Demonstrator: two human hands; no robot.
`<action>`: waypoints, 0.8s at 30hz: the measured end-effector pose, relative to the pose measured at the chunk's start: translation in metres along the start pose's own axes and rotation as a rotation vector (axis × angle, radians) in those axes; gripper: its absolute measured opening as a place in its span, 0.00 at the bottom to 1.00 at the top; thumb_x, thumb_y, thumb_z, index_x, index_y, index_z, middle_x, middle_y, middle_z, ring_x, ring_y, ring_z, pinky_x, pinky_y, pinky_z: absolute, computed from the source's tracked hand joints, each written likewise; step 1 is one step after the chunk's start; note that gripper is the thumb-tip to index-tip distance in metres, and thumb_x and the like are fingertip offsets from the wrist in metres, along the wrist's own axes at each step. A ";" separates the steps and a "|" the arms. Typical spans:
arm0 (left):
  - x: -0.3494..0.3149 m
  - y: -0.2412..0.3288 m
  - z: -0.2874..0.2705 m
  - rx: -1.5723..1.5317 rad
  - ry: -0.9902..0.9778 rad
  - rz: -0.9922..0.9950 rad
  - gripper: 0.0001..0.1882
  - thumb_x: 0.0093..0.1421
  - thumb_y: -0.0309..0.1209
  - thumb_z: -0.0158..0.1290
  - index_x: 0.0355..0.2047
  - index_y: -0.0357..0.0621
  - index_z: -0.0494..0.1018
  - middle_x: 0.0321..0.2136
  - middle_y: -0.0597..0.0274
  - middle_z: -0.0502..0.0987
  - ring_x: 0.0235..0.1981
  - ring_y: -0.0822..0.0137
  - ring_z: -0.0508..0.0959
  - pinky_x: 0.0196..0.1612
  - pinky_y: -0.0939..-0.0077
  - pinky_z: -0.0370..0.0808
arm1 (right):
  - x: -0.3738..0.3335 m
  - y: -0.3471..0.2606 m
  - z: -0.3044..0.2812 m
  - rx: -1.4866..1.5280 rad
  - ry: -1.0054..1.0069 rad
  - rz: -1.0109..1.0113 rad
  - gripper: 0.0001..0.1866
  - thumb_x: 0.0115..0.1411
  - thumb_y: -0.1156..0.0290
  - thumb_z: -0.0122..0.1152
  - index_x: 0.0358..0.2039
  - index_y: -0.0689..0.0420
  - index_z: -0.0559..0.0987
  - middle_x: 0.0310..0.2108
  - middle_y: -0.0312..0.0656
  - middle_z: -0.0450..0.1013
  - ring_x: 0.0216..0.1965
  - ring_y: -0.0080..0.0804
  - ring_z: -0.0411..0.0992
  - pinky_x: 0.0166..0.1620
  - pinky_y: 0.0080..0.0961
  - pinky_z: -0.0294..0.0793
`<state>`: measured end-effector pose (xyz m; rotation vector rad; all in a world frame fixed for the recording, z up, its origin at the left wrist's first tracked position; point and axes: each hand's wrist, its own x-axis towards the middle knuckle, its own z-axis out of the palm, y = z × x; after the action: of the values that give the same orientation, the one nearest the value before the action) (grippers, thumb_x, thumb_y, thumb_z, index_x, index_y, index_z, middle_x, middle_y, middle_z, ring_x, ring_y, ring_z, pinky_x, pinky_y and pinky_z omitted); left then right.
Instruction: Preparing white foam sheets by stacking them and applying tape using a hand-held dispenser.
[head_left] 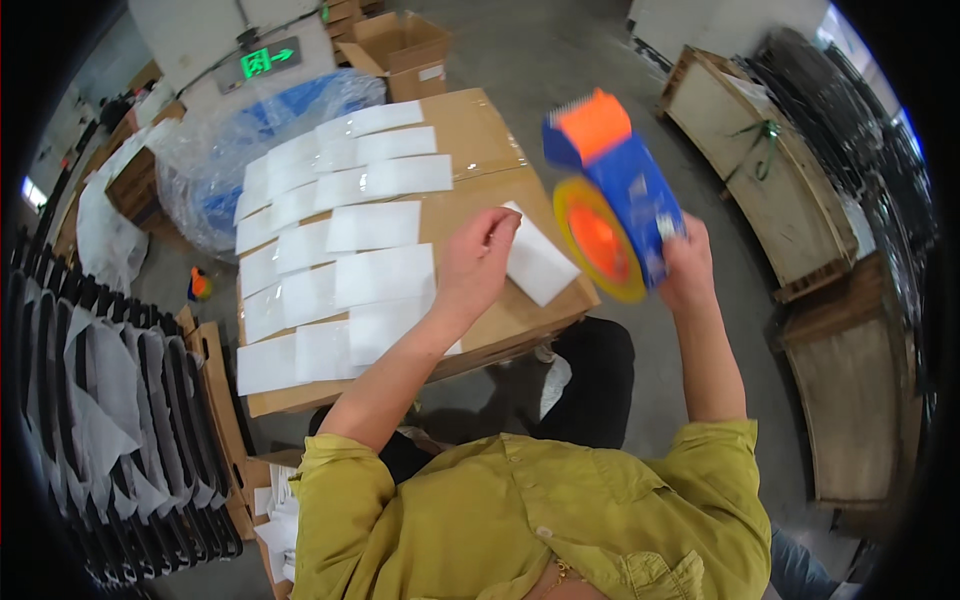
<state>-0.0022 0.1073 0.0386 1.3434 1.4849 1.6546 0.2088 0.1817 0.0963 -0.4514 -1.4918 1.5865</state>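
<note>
Soft, fairly even indoor light; the tape dispenser point(632, 188) blurred, straight edges bowing toward black corners

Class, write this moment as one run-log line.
left hand: fingers curled at lone white sheet, contact unclear | right hand: gripping blue-orange tape dispenser | cardboard: rows of white sheets

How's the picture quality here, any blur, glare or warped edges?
In the head view, the tape dispenser in the right hand looks blurred, probably by motion; in the same head view, pale glints streak the plastic wrap; at the head view's right, the wooden crates bow, and its corners go black.
</note>
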 end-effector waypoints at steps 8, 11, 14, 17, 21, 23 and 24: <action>-0.004 0.039 0.037 -0.584 -0.176 -0.263 0.13 0.61 0.37 0.43 0.37 0.39 0.69 0.31 0.63 0.73 0.31 0.74 0.70 0.36 0.81 0.68 | -0.120 -0.020 -0.043 -0.207 -0.135 0.105 0.24 0.38 0.64 0.69 0.31 0.70 0.75 0.24 0.41 0.74 0.24 0.20 0.70 0.28 0.14 0.68; 0.007 0.019 0.042 0.177 -0.072 0.082 0.16 0.57 0.40 0.47 0.40 0.43 0.69 0.36 0.63 0.73 0.39 0.68 0.70 0.43 0.73 0.67 | -0.139 -0.021 -0.055 -0.235 -0.086 0.105 0.24 0.38 0.65 0.69 0.31 0.70 0.75 0.25 0.41 0.74 0.24 0.20 0.70 0.28 0.14 0.68; 0.012 -0.032 0.050 0.913 -0.043 0.558 0.21 0.53 0.46 0.50 0.42 0.46 0.70 0.43 0.61 0.70 0.49 0.59 0.64 0.53 0.54 0.55 | -0.153 -0.015 -0.059 -0.189 -0.002 0.137 0.22 0.39 0.64 0.68 0.30 0.69 0.75 0.24 0.40 0.74 0.24 0.19 0.69 0.27 0.14 0.68; 0.021 -0.053 0.050 1.102 -0.098 0.468 0.27 0.52 0.53 0.45 0.47 0.49 0.67 0.50 0.61 0.64 0.56 0.58 0.56 0.56 0.43 0.41 | -0.171 -0.011 -0.062 -0.337 0.057 0.242 0.25 0.39 0.54 0.68 0.28 0.65 0.75 0.22 0.36 0.72 0.23 0.19 0.68 0.25 0.14 0.68; 0.028 -0.072 0.033 1.043 -0.371 0.026 0.31 0.53 0.57 0.41 0.50 0.51 0.64 0.54 0.60 0.61 0.58 0.57 0.54 0.57 0.42 0.41 | -0.203 0.005 -0.058 -0.176 0.130 0.230 0.23 0.39 0.59 0.69 0.28 0.66 0.76 0.23 0.37 0.73 0.24 0.19 0.69 0.29 0.16 0.69; 0.020 -0.074 0.041 1.036 -0.383 0.029 0.32 0.53 0.58 0.40 0.50 0.51 0.63 0.54 0.59 0.60 0.58 0.57 0.54 0.57 0.42 0.42 | -0.210 0.010 -0.058 -0.118 0.133 0.236 0.21 0.40 0.62 0.69 0.28 0.67 0.76 0.24 0.37 0.73 0.24 0.19 0.69 0.29 0.16 0.69; 0.015 -0.074 0.045 1.016 -0.422 0.013 0.32 0.53 0.58 0.39 0.50 0.50 0.63 0.54 0.58 0.60 0.58 0.56 0.54 0.57 0.43 0.42 | -0.213 0.009 -0.055 -0.109 0.139 0.244 0.22 0.40 0.61 0.69 0.28 0.67 0.76 0.24 0.37 0.73 0.24 0.19 0.69 0.30 0.16 0.69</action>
<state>0.0169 0.1574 -0.0311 2.0185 2.1001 0.4711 0.3632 0.0486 0.0129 -0.8157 -1.4641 1.6272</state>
